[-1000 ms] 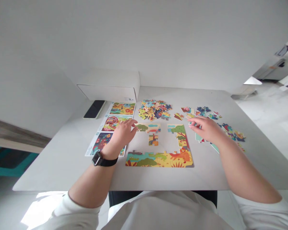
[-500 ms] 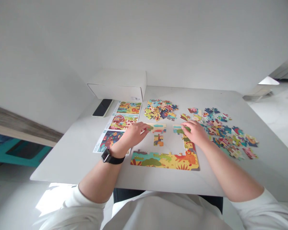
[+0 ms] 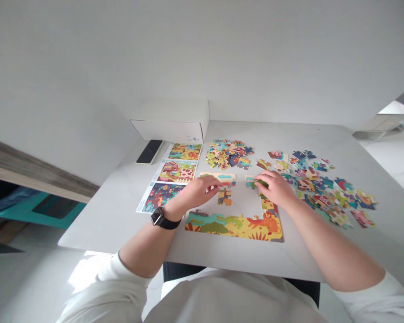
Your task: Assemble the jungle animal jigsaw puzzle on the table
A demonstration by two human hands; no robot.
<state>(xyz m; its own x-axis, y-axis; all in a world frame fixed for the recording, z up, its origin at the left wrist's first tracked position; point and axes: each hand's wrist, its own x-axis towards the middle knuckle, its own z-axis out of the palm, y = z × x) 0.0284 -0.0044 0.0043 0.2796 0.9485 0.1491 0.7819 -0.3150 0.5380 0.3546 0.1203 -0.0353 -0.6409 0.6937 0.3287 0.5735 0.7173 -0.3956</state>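
A partly built jigsaw puzzle (image 3: 234, 224) lies on the white table (image 3: 222, 255), with its bottom strip and right side joined. My left hand (image 3: 198, 192), with a black watch on the wrist, rests with its fingers flat on the upper-left strip of joined pieces (image 3: 225, 178). My right hand (image 3: 272, 188) lies with its fingers spread over the top-right corner pieces (image 3: 251, 181). A small loose cluster (image 3: 224, 196) sits in the puzzle's open middle, just right of my left fingers.
A heap of loose pieces (image 3: 227, 154) lies behind the puzzle, and several more pieces (image 3: 323, 184) spread to the right. A sheet of reference pictures (image 3: 170, 175), a black phone (image 3: 149, 151) and a white box (image 3: 175, 119) sit at the left and back.
My right hand has come left from the loose pieces onto the puzzle's top-right corner. My left hand has slid right along the upper-left strip. The camera has shifted left.
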